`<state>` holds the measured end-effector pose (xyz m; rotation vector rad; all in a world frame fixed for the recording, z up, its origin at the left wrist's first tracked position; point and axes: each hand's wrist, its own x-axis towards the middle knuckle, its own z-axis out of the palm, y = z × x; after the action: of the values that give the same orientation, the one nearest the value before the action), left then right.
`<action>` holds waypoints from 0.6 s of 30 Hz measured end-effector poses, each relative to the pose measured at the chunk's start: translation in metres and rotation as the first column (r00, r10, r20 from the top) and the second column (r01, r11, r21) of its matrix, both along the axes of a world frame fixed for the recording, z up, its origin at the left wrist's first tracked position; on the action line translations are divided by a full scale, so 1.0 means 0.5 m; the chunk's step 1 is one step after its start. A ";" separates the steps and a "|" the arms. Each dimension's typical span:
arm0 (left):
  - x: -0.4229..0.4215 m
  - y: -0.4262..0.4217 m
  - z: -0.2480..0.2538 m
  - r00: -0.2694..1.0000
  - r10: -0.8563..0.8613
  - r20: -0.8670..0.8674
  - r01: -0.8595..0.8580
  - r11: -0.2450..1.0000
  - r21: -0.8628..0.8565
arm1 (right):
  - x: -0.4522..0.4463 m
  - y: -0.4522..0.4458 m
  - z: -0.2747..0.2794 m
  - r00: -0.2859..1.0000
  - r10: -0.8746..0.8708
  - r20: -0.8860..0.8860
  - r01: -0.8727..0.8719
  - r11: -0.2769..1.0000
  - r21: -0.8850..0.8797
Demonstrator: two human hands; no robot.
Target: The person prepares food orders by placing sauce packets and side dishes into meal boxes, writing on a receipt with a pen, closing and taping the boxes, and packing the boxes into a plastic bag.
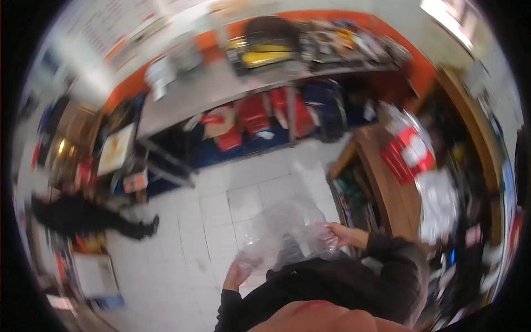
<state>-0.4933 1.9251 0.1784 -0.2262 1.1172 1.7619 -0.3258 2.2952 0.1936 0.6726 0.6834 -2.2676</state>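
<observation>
A clear plastic bag [285,224] is stretched out in front of my body, above the tiled floor. My left hand [239,270] is closed on its left side. The fingers of my right hand [334,235] are closed on bunched plastic at the other side. The floor shows through the thin film, and I cannot make out anything inside it.
At the right stands a wooden table [390,182] with a red package [408,155] and a silvery plastic packet [438,205]. A long metal workbench [188,91] runs along the back, red bags [255,115] beneath it. Another person [88,217] in dark clothing is at the left.
</observation>
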 end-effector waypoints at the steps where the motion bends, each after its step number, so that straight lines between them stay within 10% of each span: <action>1: -0.039 -0.009 -0.001 0.966 0.256 0.039 -0.257 0.966 0.026 | 0.012 0.005 0.047 0.977 0.199 -0.083 -0.189 0.976 0.109; 2: -0.127 -0.030 -0.089 0.902 -0.142 0.407 -0.217 0.667 0.713 | 0.031 0.018 0.079 0.918 0.366 -0.153 -0.328 0.918 0.224; 3: -0.153 0.008 -0.019 0.966 0.067 0.248 -0.151 0.929 0.337 | 0.053 0.032 0.109 0.860 0.476 -0.184 -0.401 0.853 0.333; 5: -0.218 0.148 0.092 0.987 -0.149 -0.065 0.151 0.988 0.019 | 0.109 0.085 0.111 0.797 0.513 -0.318 -0.270 0.774 0.572; 8: -0.238 0.332 0.165 0.507 -0.821 -0.263 0.858 0.510 0.064 | 0.217 0.200 0.126 0.890 0.333 -0.311 0.197 0.335 0.921; 10: -0.157 0.465 0.259 0.004 -0.965 -0.262 0.964 0.073 -0.255 | 0.301 0.228 0.218 0.821 -0.191 -0.538 0.570 0.234 0.787; 11: -0.132 0.508 0.245 -0.115 -0.926 -0.359 0.960 -0.011 -0.280 | 0.313 0.224 0.274 0.447 -0.767 -0.460 0.872 0.260 0.414; 13: -0.063 0.581 0.200 -0.311 -0.788 -0.531 0.932 -0.143 -0.334 | 0.441 0.240 0.195 0.229 -0.927 -0.297 0.873 0.330 -0.359; 14: -0.041 0.644 0.255 -0.400 -0.854 -0.334 0.888 -0.270 -0.373 | 0.466 0.223 0.194 0.198 -0.948 -0.250 0.898 0.278 -0.341; 15: -0.044 0.682 0.226 -0.306 -0.878 -0.368 0.907 -0.151 -0.394 | 0.426 0.200 0.316 0.182 -0.980 -0.079 0.949 0.154 0.277; 16: -0.055 0.704 0.199 -0.215 -0.891 -0.399 0.907 -0.031 -0.419 | 0.495 0.204 0.266 0.339 -0.939 -0.058 0.925 0.321 0.202; 18: -0.046 0.730 0.226 0.751 -0.619 -0.228 0.649 0.757 0.083 | 0.574 0.228 0.234 0.715 -0.646 -0.268 0.699 0.663 0.268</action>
<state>-0.5163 2.2900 0.2915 0.3979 1.0153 1.2467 -0.0390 2.4093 0.3107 1.0799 1.0696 -2.9394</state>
